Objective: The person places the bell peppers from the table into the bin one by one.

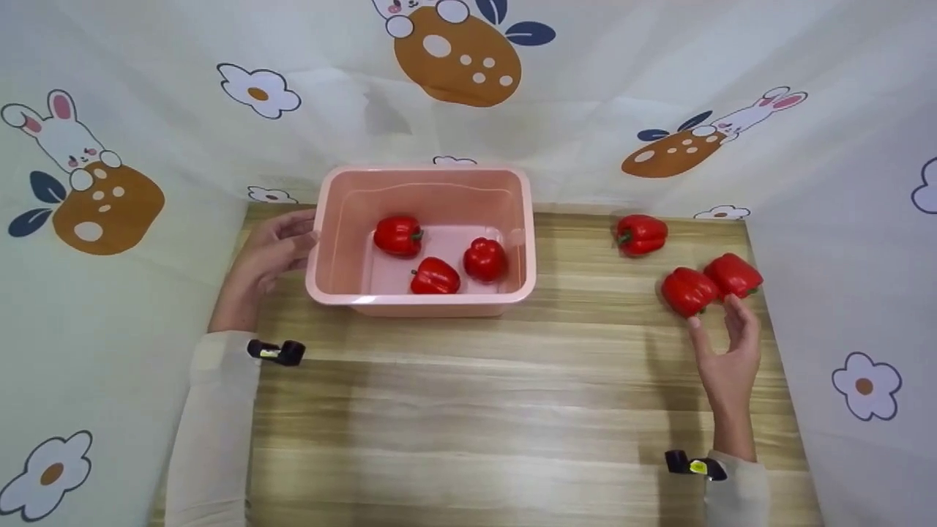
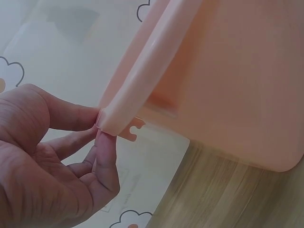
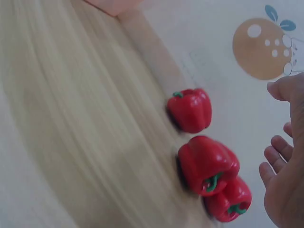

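A pink plastic bin (image 1: 421,298) stands at the back of the wooden table, with three red bell peppers inside, one of them a pepper (image 1: 397,236) at the left. My left hand (image 1: 272,252) pinches the bin's left rim (image 2: 137,71) between thumb and fingers. Over on the right, my right hand (image 1: 728,359) holds nothing, its thumb and fingers spread apart. Just beyond its fingertips lie two bell peppers side by side, a nearer one (image 1: 689,291) and one to its right (image 1: 733,275). A third pepper (image 1: 642,235) lies farther back.
A pale patterned cloth (image 1: 585,80) with rabbits and flowers hangs behind the table and along both sides. The wooden table (image 1: 468,410) stretches between my forearms. Each wrist carries a small black camera, such as the left one (image 1: 278,352).
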{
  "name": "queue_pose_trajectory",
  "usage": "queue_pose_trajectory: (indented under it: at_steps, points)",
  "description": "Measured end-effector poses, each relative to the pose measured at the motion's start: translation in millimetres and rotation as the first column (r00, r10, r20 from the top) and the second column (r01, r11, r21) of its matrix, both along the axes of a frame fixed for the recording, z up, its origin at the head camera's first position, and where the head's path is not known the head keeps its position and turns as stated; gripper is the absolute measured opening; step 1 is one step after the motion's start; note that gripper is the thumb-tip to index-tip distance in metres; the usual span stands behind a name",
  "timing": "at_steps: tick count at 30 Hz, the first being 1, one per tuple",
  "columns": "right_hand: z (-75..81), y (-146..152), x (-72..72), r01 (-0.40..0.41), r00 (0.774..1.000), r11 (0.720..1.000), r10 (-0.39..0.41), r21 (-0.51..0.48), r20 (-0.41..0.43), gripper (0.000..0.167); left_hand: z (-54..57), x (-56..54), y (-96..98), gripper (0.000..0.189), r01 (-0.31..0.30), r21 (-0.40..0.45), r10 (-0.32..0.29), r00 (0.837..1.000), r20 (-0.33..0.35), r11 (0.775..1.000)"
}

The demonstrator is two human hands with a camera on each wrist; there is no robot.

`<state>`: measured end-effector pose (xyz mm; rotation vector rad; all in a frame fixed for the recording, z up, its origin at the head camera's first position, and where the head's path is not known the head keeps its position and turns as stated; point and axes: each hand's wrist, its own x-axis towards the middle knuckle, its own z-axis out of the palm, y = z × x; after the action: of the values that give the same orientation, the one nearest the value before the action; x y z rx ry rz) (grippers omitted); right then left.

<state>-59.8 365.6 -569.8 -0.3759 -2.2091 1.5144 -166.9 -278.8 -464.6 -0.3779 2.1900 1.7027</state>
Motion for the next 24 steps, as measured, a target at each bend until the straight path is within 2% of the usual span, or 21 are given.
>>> queue_pose_trajectory:
  at_steps: [8,15,19,24]
  points:
    - [-16.4,15.0,9.1,0.003,0.983,1.0,0.0,-0.019,0.182,0.075,-0.6,1.6,1.7,0.059,-0.02,0.03,0.02,1.0,-0.016,0.999]
    - [-32.2,23.3,11.9,0.01,0.95,1.0,-0.002,-0.026,0.314,0.083,-0.7,4.3,2.9,0.058,-0.021,0.011,0.021,1.0,0.003,1.0]
    - [-39.8,25.2,13.8,0.006,0.937,0.999,0.007,-0.038,0.35,0.084,0.5,3.5,2.6,0.058,-0.021,0.017,0.021,1.0,0.009,1.0]
    - [-43.7,26.9,8.8,-0.009,0.936,0.999,0.02,-0.032,0.352,0.084,0.9,3.7,0.2,0.058,-0.017,0.019,0.017,1.0,0.0,1.0]
